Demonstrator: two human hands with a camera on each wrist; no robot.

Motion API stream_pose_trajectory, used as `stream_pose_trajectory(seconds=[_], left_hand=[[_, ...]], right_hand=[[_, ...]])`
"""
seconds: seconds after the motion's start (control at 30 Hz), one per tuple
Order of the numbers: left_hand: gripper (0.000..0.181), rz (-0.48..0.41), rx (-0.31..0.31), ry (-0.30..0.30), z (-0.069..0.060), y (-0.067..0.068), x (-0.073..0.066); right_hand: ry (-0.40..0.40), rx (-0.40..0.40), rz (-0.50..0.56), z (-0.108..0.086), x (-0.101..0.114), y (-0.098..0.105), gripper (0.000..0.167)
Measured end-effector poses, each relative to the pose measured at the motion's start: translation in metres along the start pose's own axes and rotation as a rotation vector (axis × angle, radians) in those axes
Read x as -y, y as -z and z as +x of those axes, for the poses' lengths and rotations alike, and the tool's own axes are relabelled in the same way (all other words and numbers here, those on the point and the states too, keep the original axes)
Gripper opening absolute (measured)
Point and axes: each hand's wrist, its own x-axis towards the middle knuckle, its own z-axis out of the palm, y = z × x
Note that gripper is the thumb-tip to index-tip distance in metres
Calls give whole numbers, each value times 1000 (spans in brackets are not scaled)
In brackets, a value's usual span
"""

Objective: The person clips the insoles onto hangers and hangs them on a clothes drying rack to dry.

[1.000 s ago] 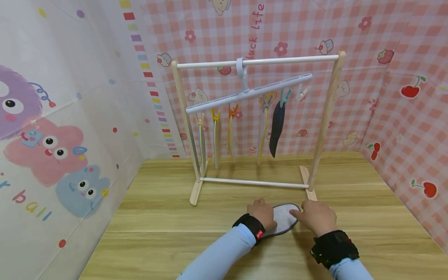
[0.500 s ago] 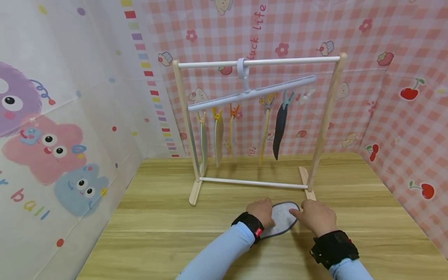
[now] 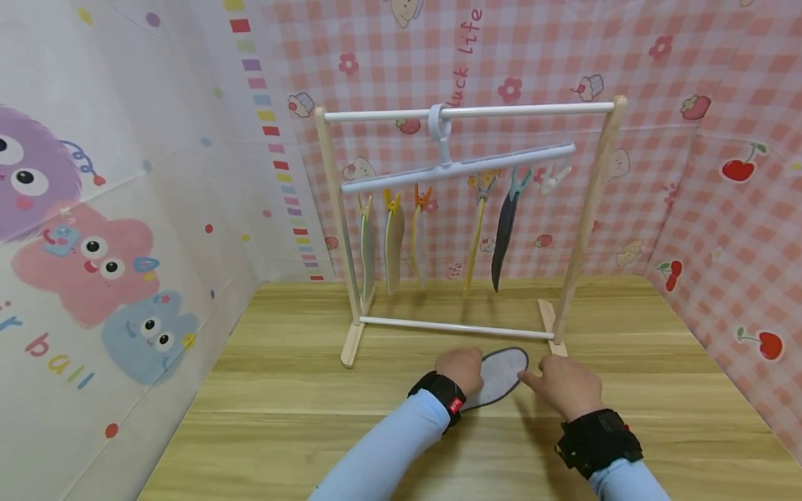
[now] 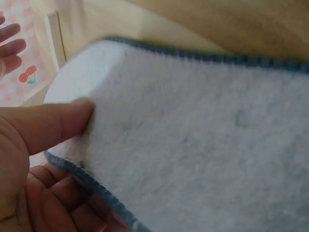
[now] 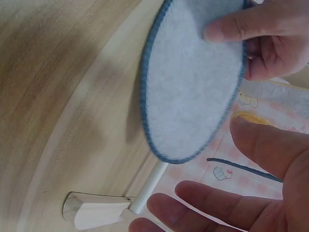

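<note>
A pale grey insole (image 3: 501, 376) with a dark blue stitched edge is held above the wooden table. My left hand (image 3: 459, 371) pinches it; in the left wrist view the thumb (image 4: 58, 123) lies on its face and the curled fingers (image 4: 67, 198) are behind its edge. My right hand (image 3: 567, 388) is beside the tip. The right wrist view shows its thumb (image 5: 265, 145) and spread fingers (image 5: 207, 203) apart from the insole, with nothing between them.
Behind the hands stands a wooden rack (image 3: 583, 223) with white bars. From its top bar hangs a tilted white hanger (image 3: 464, 168). Several insoles, one of them dark (image 3: 505, 240), hang from coloured clips. A white clip (image 3: 554, 179) at the right carries nothing. Patterned cloth (image 3: 388, 42) surrounds the table (image 3: 282, 431).
My left hand has carried the insole slightly up and left, so its tip has come away from my right thumb. The right hand stays put. The hanger has swung, its right end lower.
</note>
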Motion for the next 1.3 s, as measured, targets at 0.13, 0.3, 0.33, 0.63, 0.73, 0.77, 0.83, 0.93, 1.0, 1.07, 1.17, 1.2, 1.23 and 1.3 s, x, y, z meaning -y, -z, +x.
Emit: stream_pose_trajectory(seconds=[0.13, 0.3, 0.33, 0.63, 0.73, 0.77, 0.83, 0.93, 1.0, 1.07, 1.17, 1.2, 1.23, 1.3], left_hand=[[10, -16, -33, -17, 2, 6, 2], [7, -11, -84, -32, 5, 12, 4], [6, -9, -97, -34, 6, 12, 5], [7, -72, -195, -15, 11, 22, 8], [8, -111, -203, -19, 11, 27, 8], [8, -123, -204, -21, 10, 29, 8], [11, -137, -212, -31, 10, 31, 8], [13, -149, -225, -41, 10, 35, 8], [14, -151, -237, -43, 10, 38, 7], [15, -153, -252, -45, 10, 40, 7], [16, -161, -275, -50, 11, 42, 6], [16, -164, -280, -54, 11, 43, 6], [15, -171, -287, -57, 12, 44, 6], [15, -184, -297, -65, 13, 45, 6]], right_hand=[[1, -1, -3, 0, 0, 2, 40], [-5, 6, -3, 0, 1, 4, 40], [-5, 8, -1, 1, 1, 4, 40], [-5, 5, 1, 3, 3, 7, 40], [2, 2, -7, 3, 4, 9, 41], [5, -1, -9, 4, 4, 9, 41], [7, -1, -13, 4, 5, 11, 42], [7, 1, -20, 4, 5, 13, 45], [4, 3, -27, 5, 4, 15, 47], [3, 3, -34, 5, 5, 16, 49], [5, -6, -39, 5, 5, 19, 50], [6, -10, -35, 5, 6, 20, 50], [11, -19, -34, 5, 6, 21, 49], [20, -35, -24, 6, 6, 23, 46]])
